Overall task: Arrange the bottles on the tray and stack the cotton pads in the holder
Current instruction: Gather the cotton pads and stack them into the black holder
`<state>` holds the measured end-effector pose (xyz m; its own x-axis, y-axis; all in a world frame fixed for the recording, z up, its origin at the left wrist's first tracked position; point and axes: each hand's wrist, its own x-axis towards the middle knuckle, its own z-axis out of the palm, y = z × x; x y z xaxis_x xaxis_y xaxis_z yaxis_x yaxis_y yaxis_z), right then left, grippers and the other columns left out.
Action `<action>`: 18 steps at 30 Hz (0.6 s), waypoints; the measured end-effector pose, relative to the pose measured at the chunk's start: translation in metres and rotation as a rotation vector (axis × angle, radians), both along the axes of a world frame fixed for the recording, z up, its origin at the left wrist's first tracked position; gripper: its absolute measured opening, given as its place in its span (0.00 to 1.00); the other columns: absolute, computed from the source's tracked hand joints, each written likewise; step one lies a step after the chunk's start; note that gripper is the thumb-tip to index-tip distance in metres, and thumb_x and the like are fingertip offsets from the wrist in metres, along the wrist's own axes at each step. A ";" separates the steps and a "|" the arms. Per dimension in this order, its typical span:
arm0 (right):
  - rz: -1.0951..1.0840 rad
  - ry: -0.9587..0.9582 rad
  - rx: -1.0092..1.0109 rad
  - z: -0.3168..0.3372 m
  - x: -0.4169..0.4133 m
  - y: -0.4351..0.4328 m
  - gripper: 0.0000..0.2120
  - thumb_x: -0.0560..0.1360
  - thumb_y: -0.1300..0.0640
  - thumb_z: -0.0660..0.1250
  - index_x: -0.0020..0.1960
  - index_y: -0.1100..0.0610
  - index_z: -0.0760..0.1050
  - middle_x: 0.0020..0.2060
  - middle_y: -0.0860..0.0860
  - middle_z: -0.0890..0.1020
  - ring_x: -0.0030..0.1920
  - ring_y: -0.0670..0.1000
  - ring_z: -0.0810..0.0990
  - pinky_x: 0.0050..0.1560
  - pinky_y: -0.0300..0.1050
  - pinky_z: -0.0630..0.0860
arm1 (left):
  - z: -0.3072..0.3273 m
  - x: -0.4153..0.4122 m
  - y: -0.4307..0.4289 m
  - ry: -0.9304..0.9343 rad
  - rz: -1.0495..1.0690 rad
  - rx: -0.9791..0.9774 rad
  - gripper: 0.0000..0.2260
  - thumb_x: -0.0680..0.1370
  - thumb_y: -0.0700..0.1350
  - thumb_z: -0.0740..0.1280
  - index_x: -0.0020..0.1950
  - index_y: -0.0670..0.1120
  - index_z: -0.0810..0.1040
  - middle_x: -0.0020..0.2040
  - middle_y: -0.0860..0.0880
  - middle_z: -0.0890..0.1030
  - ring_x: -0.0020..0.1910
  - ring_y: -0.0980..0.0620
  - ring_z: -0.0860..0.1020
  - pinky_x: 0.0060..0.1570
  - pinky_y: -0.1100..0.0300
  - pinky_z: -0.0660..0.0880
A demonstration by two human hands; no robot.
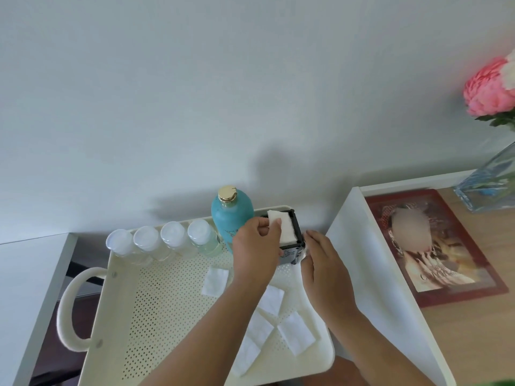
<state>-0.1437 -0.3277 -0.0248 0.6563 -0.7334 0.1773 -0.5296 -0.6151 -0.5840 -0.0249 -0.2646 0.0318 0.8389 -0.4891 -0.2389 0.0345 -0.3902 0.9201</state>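
A cream perforated tray [156, 302] holds several small clear bottles [172, 240] in a row along its far edge, with a tall teal bottle [231, 215] with a gold cap at the row's right end. A black-framed cotton pad holder [292, 240] stands at the tray's far right corner with white pads inside. My left hand [256, 252] pinches a white cotton pad [276, 217] over the holder's top. My right hand [323, 263] rests against the holder's right side, fingers loosely extended. Several loose pads [214, 281] lie on the tray floor.
The tray has a looped handle [69, 310] on its left. A white raised shelf edge [370, 274] stands right of the tray, with a red-bordered picture [434, 246] and a glass vase [490, 182] of pink flowers beyond. A pale wall rises close behind.
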 end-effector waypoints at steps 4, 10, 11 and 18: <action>0.005 -0.002 -0.027 -0.003 -0.001 -0.001 0.20 0.75 0.66 0.61 0.67 0.63 0.72 0.64 0.55 0.75 0.64 0.53 0.75 0.60 0.46 0.76 | -0.001 -0.004 0.011 -0.053 0.031 0.004 0.02 0.78 0.50 0.67 0.49 0.55 0.77 0.46 0.57 0.82 0.34 0.55 0.83 0.32 0.57 0.82; -0.019 -0.013 -0.036 -0.006 0.001 0.000 0.19 0.75 0.67 0.61 0.66 0.62 0.72 0.64 0.55 0.76 0.64 0.52 0.75 0.62 0.40 0.70 | -0.006 -0.006 0.022 -0.035 0.063 -0.014 0.06 0.77 0.49 0.70 0.53 0.51 0.78 0.47 0.53 0.81 0.35 0.54 0.82 0.25 0.67 0.76; -0.018 -0.015 -0.040 -0.006 0.001 0.000 0.19 0.75 0.67 0.61 0.66 0.63 0.72 0.64 0.55 0.76 0.64 0.52 0.75 0.62 0.41 0.70 | -0.006 -0.005 0.020 -0.035 0.069 -0.018 0.06 0.76 0.48 0.70 0.52 0.52 0.78 0.46 0.53 0.81 0.35 0.53 0.82 0.26 0.65 0.77; -0.015 -0.025 -0.048 -0.008 0.000 -0.001 0.19 0.75 0.67 0.62 0.65 0.62 0.73 0.63 0.55 0.77 0.62 0.53 0.76 0.59 0.41 0.72 | -0.006 -0.001 0.004 -0.158 -0.009 0.050 0.07 0.78 0.42 0.66 0.55 0.51 0.78 0.49 0.57 0.81 0.45 0.47 0.82 0.46 0.46 0.81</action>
<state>-0.1436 -0.3288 -0.0333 0.6401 -0.7335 0.2284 -0.5251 -0.6347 -0.5670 -0.0260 -0.2604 0.0261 0.8636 -0.4877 -0.1280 -0.1133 -0.4351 0.8932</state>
